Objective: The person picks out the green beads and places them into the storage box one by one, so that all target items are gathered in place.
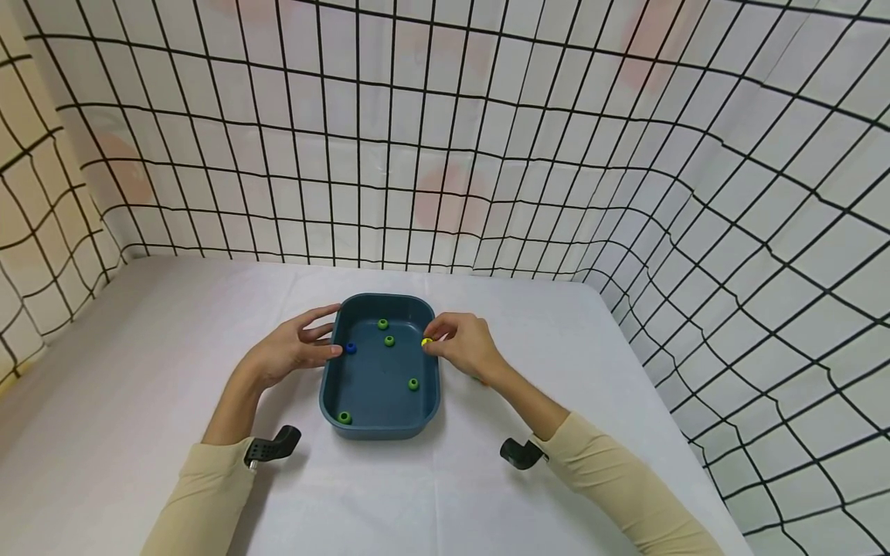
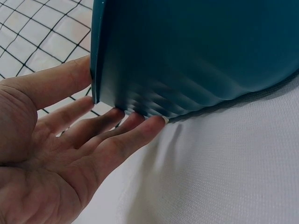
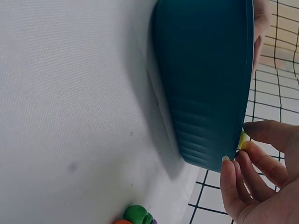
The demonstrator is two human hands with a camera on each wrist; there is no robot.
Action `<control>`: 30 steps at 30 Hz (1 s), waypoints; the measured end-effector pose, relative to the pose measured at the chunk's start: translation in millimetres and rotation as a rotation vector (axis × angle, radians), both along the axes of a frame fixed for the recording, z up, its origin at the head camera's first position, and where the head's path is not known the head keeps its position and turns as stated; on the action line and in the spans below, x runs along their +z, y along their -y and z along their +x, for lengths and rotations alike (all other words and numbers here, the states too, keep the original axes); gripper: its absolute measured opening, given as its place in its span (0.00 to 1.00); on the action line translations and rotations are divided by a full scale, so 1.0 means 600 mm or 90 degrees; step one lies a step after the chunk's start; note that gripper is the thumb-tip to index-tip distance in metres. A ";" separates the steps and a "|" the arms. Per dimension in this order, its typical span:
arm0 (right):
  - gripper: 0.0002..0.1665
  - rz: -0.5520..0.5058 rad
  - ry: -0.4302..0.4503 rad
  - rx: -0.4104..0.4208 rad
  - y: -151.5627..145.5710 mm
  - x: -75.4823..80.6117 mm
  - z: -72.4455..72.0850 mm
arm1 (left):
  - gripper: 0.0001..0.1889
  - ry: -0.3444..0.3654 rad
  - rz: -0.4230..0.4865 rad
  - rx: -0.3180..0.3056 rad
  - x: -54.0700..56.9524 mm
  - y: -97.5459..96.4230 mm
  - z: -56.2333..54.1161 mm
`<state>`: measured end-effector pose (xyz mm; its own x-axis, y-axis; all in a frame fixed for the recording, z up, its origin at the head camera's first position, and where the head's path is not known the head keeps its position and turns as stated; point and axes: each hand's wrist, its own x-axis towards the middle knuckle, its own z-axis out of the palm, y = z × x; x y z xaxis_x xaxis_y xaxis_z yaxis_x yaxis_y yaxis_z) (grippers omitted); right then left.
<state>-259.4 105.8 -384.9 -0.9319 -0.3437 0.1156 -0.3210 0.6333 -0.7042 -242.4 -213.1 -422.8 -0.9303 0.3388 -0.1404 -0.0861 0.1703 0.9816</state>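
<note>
A dark blue-green plastic tub [image 1: 375, 398] sits on the white cloth between my hands. On its floor lie several green beads [image 1: 389, 340] and one blue bead [image 1: 351, 348] near the left wall. My left hand [image 1: 295, 347] touches the tub's left side, thumb at the rim and fairly straight fingers against the outer wall. Thumb and forefinger of my right hand [image 1: 466, 344] pinch a yellow bead [image 1: 427, 341] at the right rim. In the right wrist view the tub's wall partly hides that bead, and other fingertips of this hand lie by the rim.
On the cloth right of the tub, a green ball-like piece [image 3: 136, 214] lies with an orange piece [image 3: 122, 222] and a bit of purple; my right hand mostly hides them in the head view. A black wire grid [image 1: 389, 147] walls the table's back and sides.
</note>
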 end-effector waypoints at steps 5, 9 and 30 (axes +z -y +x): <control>0.13 -0.002 -0.008 0.007 -0.001 0.000 -0.001 | 0.48 0.001 0.001 0.000 0.000 0.001 0.000; 0.13 0.000 -0.011 0.003 -0.002 0.001 -0.001 | 0.48 0.003 0.006 -0.001 0.000 0.000 0.000; 0.13 0.025 -0.007 -0.052 -0.061 0.004 0.004 | 0.46 0.004 -0.005 0.006 0.001 -0.002 0.001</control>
